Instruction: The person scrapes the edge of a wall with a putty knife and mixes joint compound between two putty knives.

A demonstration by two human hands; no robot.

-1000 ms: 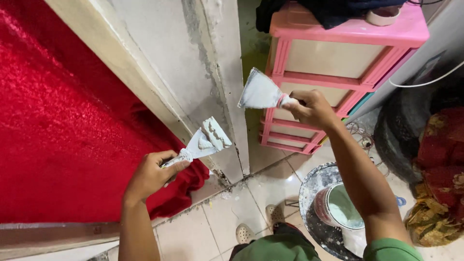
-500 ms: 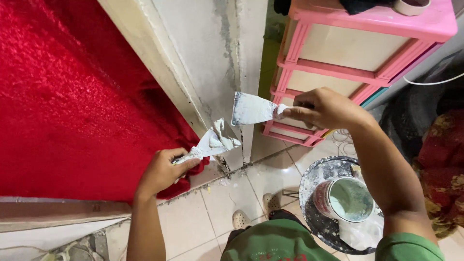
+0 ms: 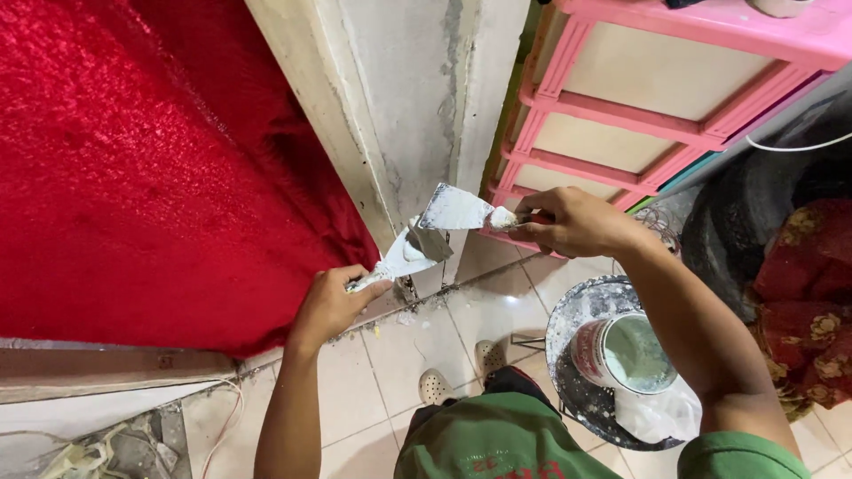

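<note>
My left hand grips the handle of a putty knife loaded with white filler, blade pointing up and right. My right hand holds a second, wider putty knife, whose blade edge meets the left blade. Both blades sit in front of the lower part of a grey, patchily filled wall column.
A red glittery cloth hangs on the left. A pink plastic drawer unit stands right of the column. On the tiled floor sits a spattered round stool bearing an open can of filler. Red patterned fabric lies far right.
My right hand has brought the wider knife down and left from near the drawers until it meets the left knife. My left hand stayed low by the column base.
</note>
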